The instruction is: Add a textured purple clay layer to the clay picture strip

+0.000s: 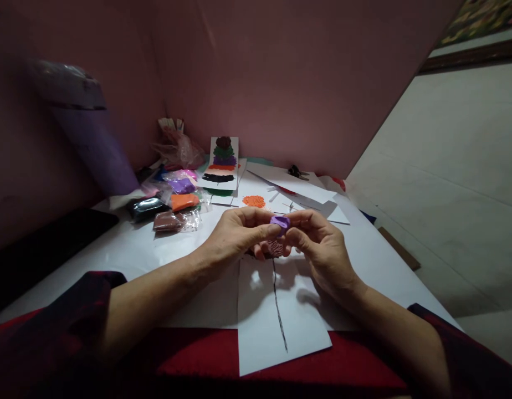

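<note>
At the far left of the white table [164, 255] lies a cluster of small clear plastic bags [179, 202], each holding a lump of modelling clay: a black lump [146, 208] at the left end, a brown one [168, 220] nearest, an orange one [184, 201] just behind it, and a purple one [182, 185] farther back; other colours sit behind these but are too blurred to name. A crumpled pinkish bag [179, 149] stands at the far wall, its contents unclear. Just right of the bags a sample card [221, 163] with stacked bands of coloured clay leans against the wall, and an orange clay disc [254, 201] lies on paper near it. Over the middle of the table, above a white sheet [276, 327] bearing a dark line that runs near to far, both hands meet on a small piece of purple clay [280, 222]. The left hand [235, 235] pinches its left end between thumb and forefinger; the right hand [320, 246] pinches its right end likewise. The piece is slightly longer than tall, its long axis lying left to right between the two sets of fingertips, held clear of the table. A reddish textured patch shows on the sheet just beneath the fingers.
</note>
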Action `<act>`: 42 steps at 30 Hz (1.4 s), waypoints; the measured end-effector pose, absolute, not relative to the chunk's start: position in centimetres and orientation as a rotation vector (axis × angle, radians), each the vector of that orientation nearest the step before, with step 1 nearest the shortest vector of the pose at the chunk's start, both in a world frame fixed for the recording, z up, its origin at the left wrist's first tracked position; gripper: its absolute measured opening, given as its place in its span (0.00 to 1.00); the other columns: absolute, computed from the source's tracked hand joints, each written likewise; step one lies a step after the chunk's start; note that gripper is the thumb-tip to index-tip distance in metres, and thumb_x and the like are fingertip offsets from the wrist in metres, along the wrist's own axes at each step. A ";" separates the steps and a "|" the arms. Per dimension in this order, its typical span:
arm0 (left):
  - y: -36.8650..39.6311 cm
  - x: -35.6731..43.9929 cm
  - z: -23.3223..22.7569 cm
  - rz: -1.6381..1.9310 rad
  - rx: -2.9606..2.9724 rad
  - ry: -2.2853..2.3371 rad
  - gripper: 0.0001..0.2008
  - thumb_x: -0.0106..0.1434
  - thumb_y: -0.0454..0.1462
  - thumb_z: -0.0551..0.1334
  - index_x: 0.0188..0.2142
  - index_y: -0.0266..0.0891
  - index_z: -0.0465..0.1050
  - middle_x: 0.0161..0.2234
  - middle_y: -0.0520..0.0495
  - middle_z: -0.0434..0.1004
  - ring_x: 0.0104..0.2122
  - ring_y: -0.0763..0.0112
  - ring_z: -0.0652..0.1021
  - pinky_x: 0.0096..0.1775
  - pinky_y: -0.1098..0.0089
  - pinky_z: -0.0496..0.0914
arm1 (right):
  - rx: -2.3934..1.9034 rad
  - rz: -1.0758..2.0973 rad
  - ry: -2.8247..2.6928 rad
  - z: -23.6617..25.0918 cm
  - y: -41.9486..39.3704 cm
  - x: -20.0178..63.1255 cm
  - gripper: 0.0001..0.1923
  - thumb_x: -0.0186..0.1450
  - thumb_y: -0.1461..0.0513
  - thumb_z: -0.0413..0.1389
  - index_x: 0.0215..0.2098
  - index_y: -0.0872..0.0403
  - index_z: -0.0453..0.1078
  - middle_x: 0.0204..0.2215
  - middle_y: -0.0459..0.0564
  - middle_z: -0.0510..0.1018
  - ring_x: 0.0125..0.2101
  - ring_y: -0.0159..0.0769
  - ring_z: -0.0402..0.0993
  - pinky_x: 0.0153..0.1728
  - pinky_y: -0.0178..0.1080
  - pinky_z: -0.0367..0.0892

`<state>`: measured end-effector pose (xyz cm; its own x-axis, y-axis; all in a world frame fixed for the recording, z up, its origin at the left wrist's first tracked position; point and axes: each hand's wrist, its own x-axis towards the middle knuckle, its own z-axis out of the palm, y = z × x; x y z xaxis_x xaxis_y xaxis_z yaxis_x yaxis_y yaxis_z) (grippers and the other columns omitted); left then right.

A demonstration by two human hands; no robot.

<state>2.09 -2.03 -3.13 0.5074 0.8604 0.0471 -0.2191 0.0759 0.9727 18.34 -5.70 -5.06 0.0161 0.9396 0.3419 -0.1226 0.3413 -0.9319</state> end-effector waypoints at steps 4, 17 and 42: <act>-2.1 2.1 -3.2 0.903 1.250 0.675 0.10 0.50 0.37 0.71 0.28 0.33 0.73 0.17 0.51 0.74 0.17 0.77 0.72 0.19 0.77 0.65 | -0.917 0.934 -1.321 -5.1 -5.7 18.1 0.10 0.54 0.61 0.67 0.33 0.52 0.73 0.23 0.42 0.77 0.21 0.29 0.72 0.21 0.32 0.70; -2.1 2.3 -2.9 0.902 1.296 0.774 0.08 0.55 0.36 0.67 0.26 0.31 0.75 0.18 0.49 0.74 0.15 0.77 0.72 0.18 0.77 0.67 | -1.011 0.872 -1.305 -5.0 -5.8 18.1 0.08 0.57 0.60 0.64 0.28 0.55 0.71 0.19 0.42 0.75 0.19 0.27 0.69 0.19 0.32 0.67; -2.3 2.3 -2.8 0.846 1.306 0.755 0.07 0.54 0.35 0.67 0.28 0.32 0.73 0.20 0.48 0.76 0.17 0.77 0.72 0.21 0.77 0.66 | -1.006 0.945 -1.325 -4.8 -5.8 17.9 0.09 0.58 0.57 0.64 0.30 0.54 0.74 0.19 0.45 0.77 0.20 0.31 0.71 0.20 0.34 0.66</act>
<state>2.26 -2.30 -2.79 0.5021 0.8648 -0.0037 -0.1010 0.0629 0.9929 17.95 -5.75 -4.75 0.0335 0.9515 0.3058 0.0214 0.3052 -0.9520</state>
